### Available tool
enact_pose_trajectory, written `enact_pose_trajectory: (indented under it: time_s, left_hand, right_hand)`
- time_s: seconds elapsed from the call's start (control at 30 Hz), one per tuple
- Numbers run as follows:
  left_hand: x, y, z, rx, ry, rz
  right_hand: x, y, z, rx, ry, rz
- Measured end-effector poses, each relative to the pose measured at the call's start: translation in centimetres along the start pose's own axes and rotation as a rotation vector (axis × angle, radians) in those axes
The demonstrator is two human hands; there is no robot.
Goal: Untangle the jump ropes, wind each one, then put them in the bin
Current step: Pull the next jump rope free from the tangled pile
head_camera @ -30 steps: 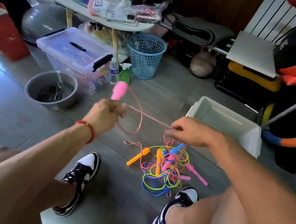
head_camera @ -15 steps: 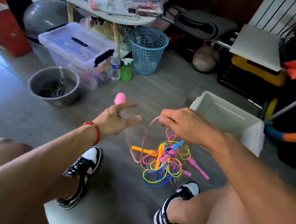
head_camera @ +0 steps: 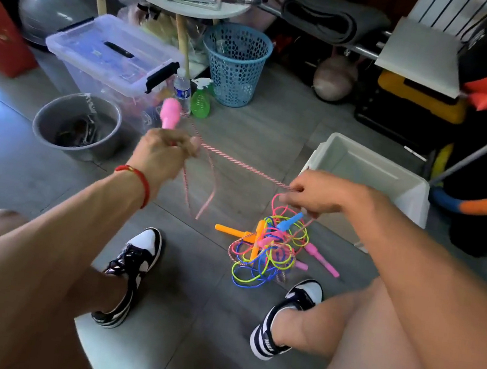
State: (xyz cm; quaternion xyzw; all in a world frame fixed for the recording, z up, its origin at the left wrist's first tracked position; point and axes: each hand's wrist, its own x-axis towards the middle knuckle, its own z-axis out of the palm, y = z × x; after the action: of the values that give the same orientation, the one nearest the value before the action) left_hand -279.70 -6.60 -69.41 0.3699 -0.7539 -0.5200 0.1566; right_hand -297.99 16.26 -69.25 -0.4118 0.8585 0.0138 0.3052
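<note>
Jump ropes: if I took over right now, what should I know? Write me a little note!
Left hand: holds the pink handle and loops of the striped rope.
Right hand: pinches the same rope, stretched between both hands.
Tangle: the other ropes, with orange, blue and pink handles, lie knotted on the floor between the shoes, beside the white bin.
Done: the striped rope is partly wound; its far end runs into the tangle.
Left: free and finish winding it, untangle and wind the others, then put all in the bin. No rope shows in the bin.
</note>
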Motion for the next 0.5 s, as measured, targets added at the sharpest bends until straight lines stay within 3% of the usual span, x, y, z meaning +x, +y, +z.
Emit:
enact_pose_trajectory:
  time_s: [0.07, 0.13, 0.23, 0.33, 0.43, 0.5]
  left_hand:
    - [0.6, -0.1, -0.9, 0.051, 0.141, -0.024]
    - [0.7, -0.6, -1.0, 0.089, 0.183, -0.047]
    - [1.7, -1.2, -1.3, 0.124, 0.152, -0.152]
    - [2.4, -1.4, -1.6, 0.359, 0.082, -0.188]
    - [0.4, -0.6, -0.1, 0.51, -0.003, -0.13]
    - [-0.8, 0.0, 1.4, 0.397, -0.105, -0.02]
  right_hand:
    - [-0.3, 2.3, -0.1, -0.177, -0.281, 0.211]
    - [-0.6, 4.1, -0.1, -0.275, -0.371, 0.253]
    - [-1.0, 5.5, -0.6, 0.078, -0.096, 0.077]
    - [-2.3, 3.6, -1.5, 0.452, 0.26, -0.078]
    - [-3.6, -0.4, -2.2, 0.286, 0.531, -0.214]
    - [-3.5, -2.9, -2.0, 0.2, 0.542, -0.28]
